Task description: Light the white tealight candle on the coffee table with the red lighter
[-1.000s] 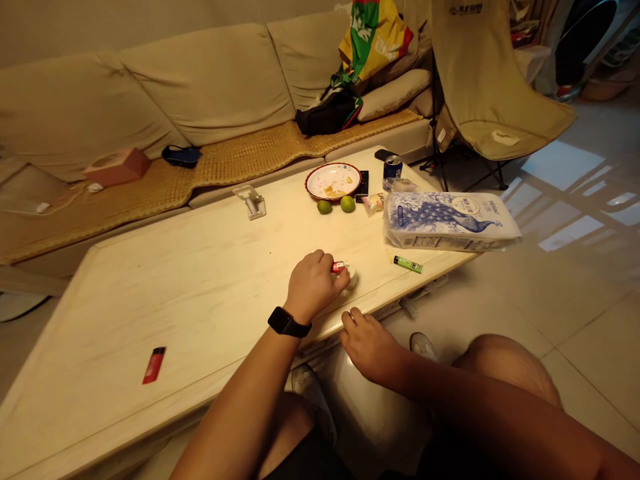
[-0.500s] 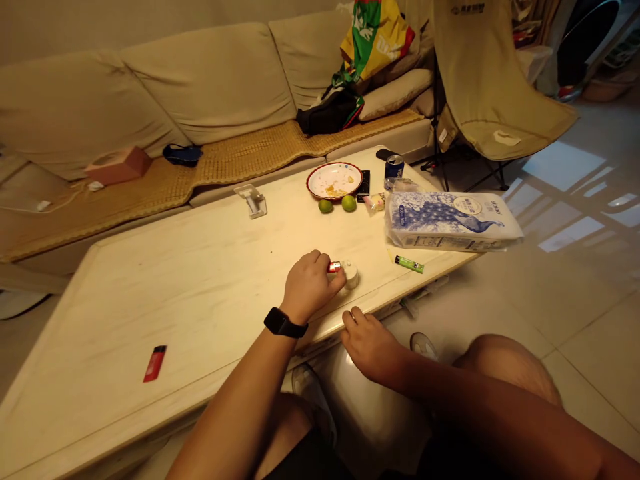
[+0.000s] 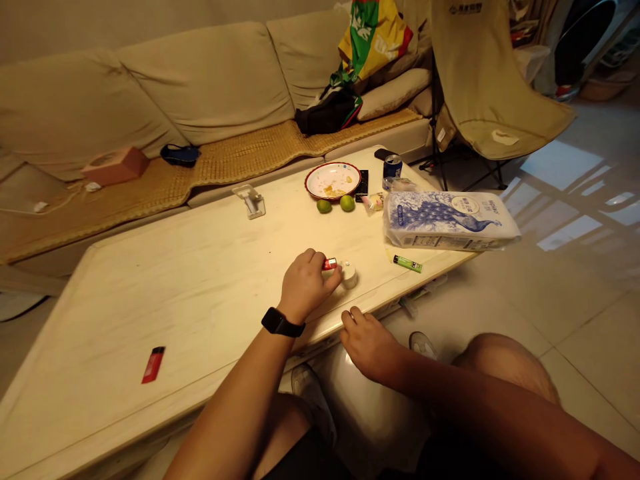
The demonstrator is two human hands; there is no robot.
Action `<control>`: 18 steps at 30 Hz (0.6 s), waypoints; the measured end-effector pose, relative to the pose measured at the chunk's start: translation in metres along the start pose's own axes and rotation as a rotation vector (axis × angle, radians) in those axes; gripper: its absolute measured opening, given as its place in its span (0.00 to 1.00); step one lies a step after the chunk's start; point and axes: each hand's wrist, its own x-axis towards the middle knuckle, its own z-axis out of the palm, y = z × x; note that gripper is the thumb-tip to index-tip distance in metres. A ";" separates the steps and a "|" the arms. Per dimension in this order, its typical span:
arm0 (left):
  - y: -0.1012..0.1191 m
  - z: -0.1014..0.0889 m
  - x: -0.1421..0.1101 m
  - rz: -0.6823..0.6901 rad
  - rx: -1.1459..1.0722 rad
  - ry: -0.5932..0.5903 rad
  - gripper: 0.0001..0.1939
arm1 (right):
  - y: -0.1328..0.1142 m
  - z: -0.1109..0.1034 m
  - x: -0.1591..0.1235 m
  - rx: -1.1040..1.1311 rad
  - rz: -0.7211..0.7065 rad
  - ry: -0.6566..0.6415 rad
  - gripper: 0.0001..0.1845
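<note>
My left hand [image 3: 306, 283], with a black watch on its wrist, is closed on a red lighter [image 3: 329, 264] with a metal top. Just right of the lighter, a small white round object [image 3: 349, 274], perhaps a candle, stands on the table [image 3: 210, 293]. Whether the lighter touches it I cannot tell; no flame shows. My right hand [image 3: 367, 337] is at the table's near edge with its fingers curled in, and nothing shows in them. A green lighter [image 3: 407, 264] lies to the right, and another red lighter [image 3: 153, 365] with a black top lies at the left.
Farther back are a red-rimmed plate [image 3: 320, 175], two green limes [image 3: 347, 203], a blue can [image 3: 393, 167] and a plastic-wrapped tissue pack [image 3: 450, 220] overhanging the table's edge. A whitish holder [image 3: 249, 201] lies near the far side. The sofa [image 3: 210, 80] and folding chair [image 3: 493, 100] stand behind.
The red lighter in my left hand has shifted very slightly up and left beside the white round object. My right hand stays in place. The view has moved a little.
</note>
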 end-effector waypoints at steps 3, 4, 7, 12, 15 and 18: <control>-0.002 -0.001 -0.001 -0.014 -0.018 0.009 0.08 | 0.000 -0.001 0.000 -0.004 0.000 0.002 0.07; -0.003 -0.001 -0.002 -0.019 -0.025 0.013 0.05 | 0.000 -0.001 0.000 -0.006 -0.001 0.001 0.07; -0.007 -0.001 -0.004 -0.043 -0.047 0.027 0.04 | 0.000 -0.004 0.000 -0.012 -0.008 -0.008 0.08; -0.018 0.002 -0.010 -0.075 -0.073 0.013 0.09 | 0.000 -0.007 0.000 -0.007 -0.010 -0.029 0.08; -0.020 0.002 -0.012 -0.105 -0.077 -0.017 0.10 | -0.001 -0.009 0.001 -0.002 -0.006 -0.042 0.08; -0.018 -0.002 -0.014 -0.112 -0.089 -0.039 0.13 | -0.002 -0.010 0.002 -0.001 0.000 -0.048 0.09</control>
